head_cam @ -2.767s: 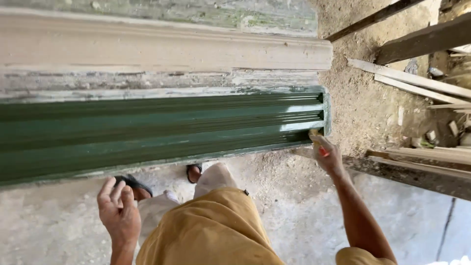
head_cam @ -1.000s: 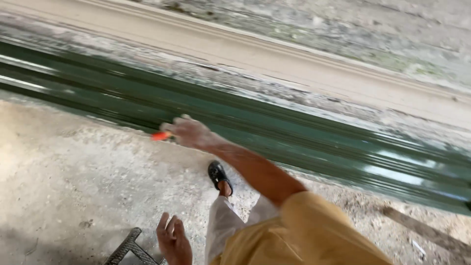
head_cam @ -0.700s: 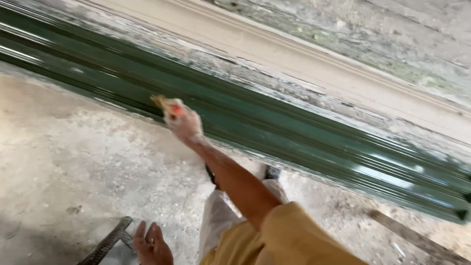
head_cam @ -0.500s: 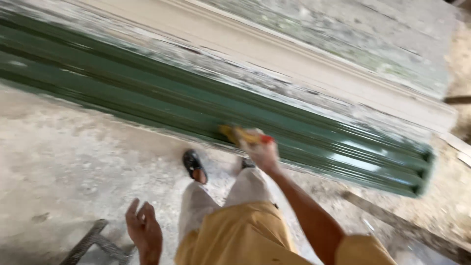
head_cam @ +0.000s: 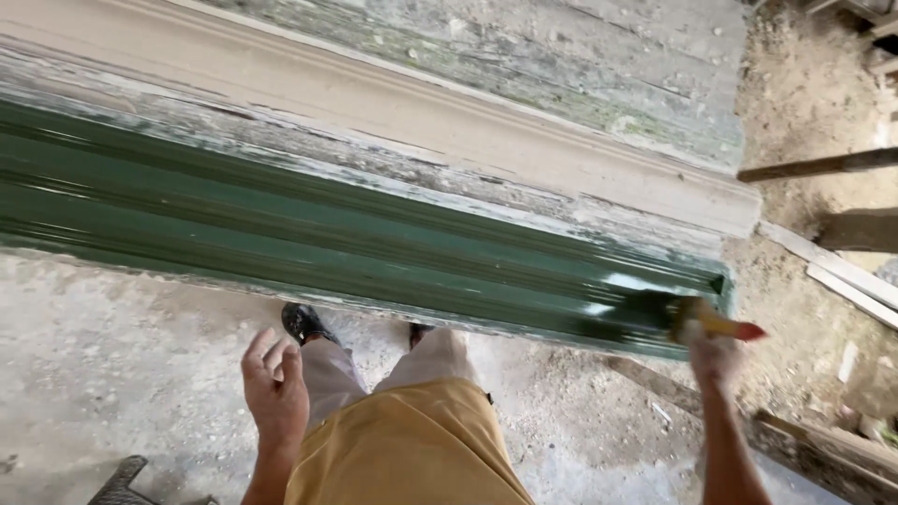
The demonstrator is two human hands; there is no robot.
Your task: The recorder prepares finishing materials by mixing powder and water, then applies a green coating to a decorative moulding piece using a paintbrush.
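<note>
Swept rightward along the green moulding since half a second ago, from near the middle to close by its right end; brush now laid against the lower green face just short of that end, bristles dark with paint, pale wooden handle with a red tip sticking out to the right; right hand closed around the handle, arm reaching up from the lower right; left hand loose and free, fingers slightly curled, hanging above the concrete floor beside the yellow shorts, holding nothing; moulding lying long across the view, glossy green on its near ribs, bare beige board and flaking whitish edge behind it; a dark metal object at the bottom left, possibly a stool or stand, too cropped to tell; planks and rubble on the dirt to the right.

Judged as mid-stroke in coating the lower ribs, with the stroke almost run out; likely calls next for carrying the bristles cleanly off the end, then reloading or working back over thin patches near the pale glints.
</note>
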